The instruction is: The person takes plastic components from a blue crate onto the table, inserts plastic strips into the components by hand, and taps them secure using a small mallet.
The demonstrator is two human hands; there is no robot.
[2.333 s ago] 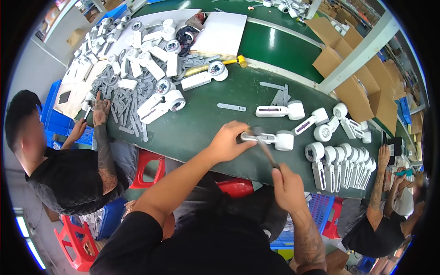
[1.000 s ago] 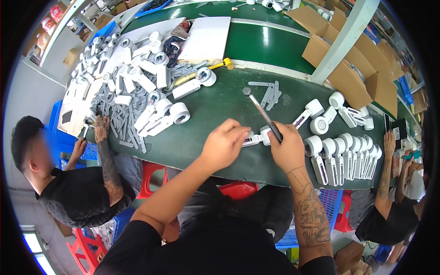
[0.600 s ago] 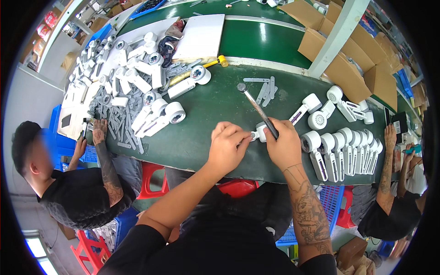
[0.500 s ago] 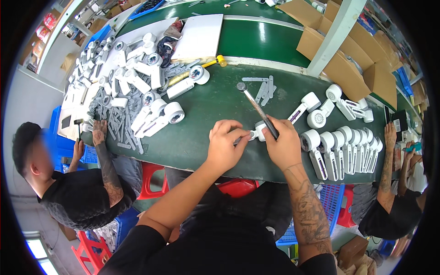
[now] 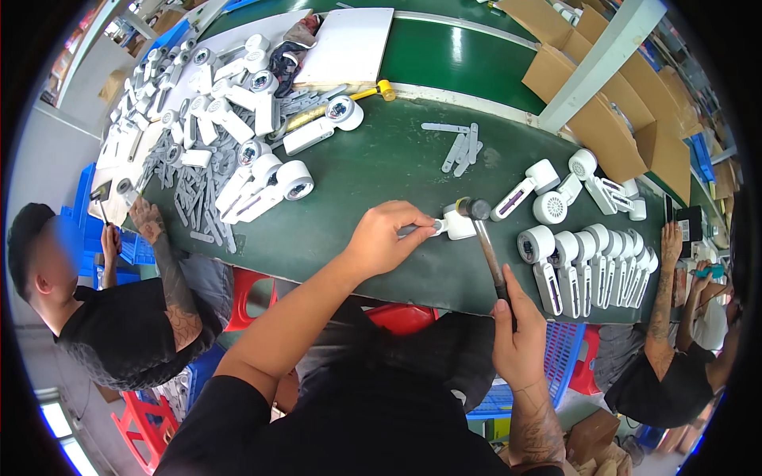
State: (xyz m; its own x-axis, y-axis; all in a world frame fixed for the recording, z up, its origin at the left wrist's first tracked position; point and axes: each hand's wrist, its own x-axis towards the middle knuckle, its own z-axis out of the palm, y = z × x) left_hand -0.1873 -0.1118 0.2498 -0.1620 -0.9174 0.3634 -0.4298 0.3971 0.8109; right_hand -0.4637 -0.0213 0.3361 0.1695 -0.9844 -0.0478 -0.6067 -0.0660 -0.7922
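Note:
My left hand (image 5: 389, 238) is closed on the handle end of a white handheld fan (image 5: 456, 225) lying on the green bench in front of me. Its fingers and thumb hide most of that handle. In my right hand (image 5: 520, 329) is a hammer (image 5: 494, 258), gripped by its dark handle end. The hammer head is over the fan's round white head and covers part of it; whether they touch I cannot tell. Beyond them lie several loose grey strips (image 5: 462, 148). A row of similar white fans (image 5: 565, 274) stands right of my right hand.
At the left is a heap of grey strips (image 5: 194, 190) and white fans (image 5: 266, 190). A yellow mallet (image 5: 386, 90) lies behind them. Cardboard boxes (image 5: 595, 111) and a metal post (image 5: 599, 67) are at the far right. Co-workers sit on both sides, the left one holding a hammer (image 5: 101, 193).
The hammer head has swung down and right onto or just above the fan's head, and my right hand has dropped nearer to me. My left hand still holds the fan.

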